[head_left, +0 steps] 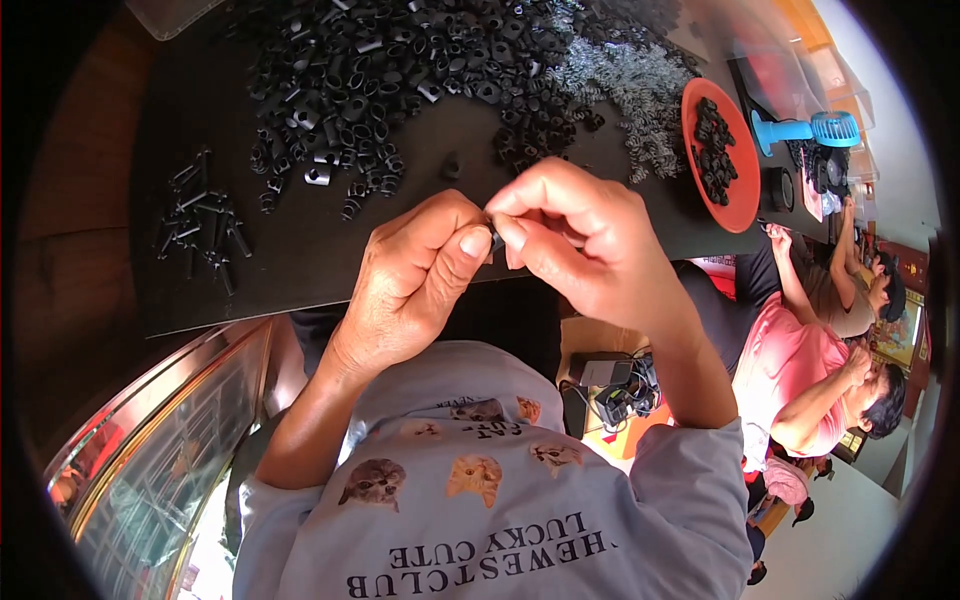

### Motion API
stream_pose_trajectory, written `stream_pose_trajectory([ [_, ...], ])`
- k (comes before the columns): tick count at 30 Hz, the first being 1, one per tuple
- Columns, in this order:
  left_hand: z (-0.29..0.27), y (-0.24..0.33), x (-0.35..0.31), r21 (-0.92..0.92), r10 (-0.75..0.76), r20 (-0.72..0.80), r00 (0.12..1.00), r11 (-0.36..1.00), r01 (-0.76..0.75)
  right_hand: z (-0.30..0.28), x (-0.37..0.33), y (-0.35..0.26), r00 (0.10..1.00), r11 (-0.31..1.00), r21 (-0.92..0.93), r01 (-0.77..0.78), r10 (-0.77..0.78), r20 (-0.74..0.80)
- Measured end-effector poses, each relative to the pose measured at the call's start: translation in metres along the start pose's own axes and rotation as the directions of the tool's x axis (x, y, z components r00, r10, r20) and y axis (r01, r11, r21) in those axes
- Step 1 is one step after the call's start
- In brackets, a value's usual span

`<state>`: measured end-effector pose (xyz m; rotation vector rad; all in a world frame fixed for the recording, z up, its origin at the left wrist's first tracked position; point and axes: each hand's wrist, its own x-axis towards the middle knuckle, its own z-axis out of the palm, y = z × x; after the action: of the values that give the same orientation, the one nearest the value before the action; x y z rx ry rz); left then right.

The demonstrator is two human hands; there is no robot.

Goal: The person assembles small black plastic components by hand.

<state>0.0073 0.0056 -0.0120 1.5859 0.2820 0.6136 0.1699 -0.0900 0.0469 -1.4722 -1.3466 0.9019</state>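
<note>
My left hand (408, 275) is closed, its thumb and forefinger pinching a small black part (494, 240) near the table's front edge. Most of that part is hidden by the fingers. Against it, the thumb and forefinger of my right hand (590, 235) are pressed together. Whatever the right fingertips hold is too small to make out. Just beyond the hands, a single short black piece (451, 166) stands on the dark table (300, 250). Farther back spreads a large heap of black tubular pieces (370, 90), with a pile of silvery coil springs (630, 85) to its right.
At the right, an orange-red bowl (744, 190) holds small black pieces. Slim black rods (200, 220) lie scattered on the left. A blue handheld fan (835, 128) lies past the bowl. Other people sit along the right, one in a pink shirt (790, 370). A glass-panelled frame (170, 480) stands lower left.
</note>
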Motion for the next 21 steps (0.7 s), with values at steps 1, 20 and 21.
stream_pose_trajectory([
  [1,0.0,0.0,0.0,-0.001,-0.002,-0.001,1.0,1.0,0.002,0.003,-0.002,0.0,0.995,0.992,-0.09,0.084,-0.087,-0.039],
  [20,0.003,0.007,-0.002,-0.283,-0.138,-0.025,0.99,0.951,0.126,0.024,-0.011,0.015,0.959,0.967,0.095,0.235,-0.215,-0.186],
  [21,0.002,0.005,-0.002,-0.284,-0.139,-0.025,0.99,0.951,0.126,0.024,-0.011,0.017,0.956,0.964,0.093,0.248,-0.228,-0.185],
])
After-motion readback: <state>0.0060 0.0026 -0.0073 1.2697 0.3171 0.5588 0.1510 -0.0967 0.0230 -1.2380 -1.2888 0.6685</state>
